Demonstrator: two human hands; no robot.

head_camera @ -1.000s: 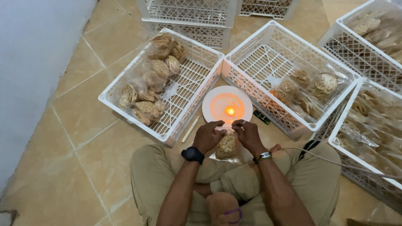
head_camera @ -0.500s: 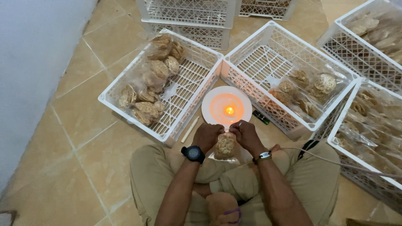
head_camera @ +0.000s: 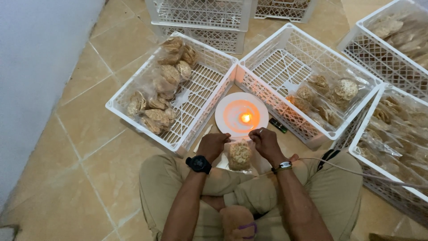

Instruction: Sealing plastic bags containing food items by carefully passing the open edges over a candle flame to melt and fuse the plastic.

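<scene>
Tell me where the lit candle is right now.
In the head view the lit candle burns on the white plate on the floor, just beyond the bag of crackers, between the two nearest white crates.

The bag (head_camera: 240, 155) between the hands is thin, clear, glossy plastic, its crackers rough and matt. The crates (head_camera: 292, 58) are white moulded plastic lattice, smooth with a slight sheen. The plate (head_camera: 225, 117) under the flame looks smooth and glossy. The floor (head_camera: 89, 129) is beige tile with a soft shine. The left watch (head_camera: 199, 164) is matt black; the trousers (head_camera: 160, 183) are matt khaki cloth.
</scene>
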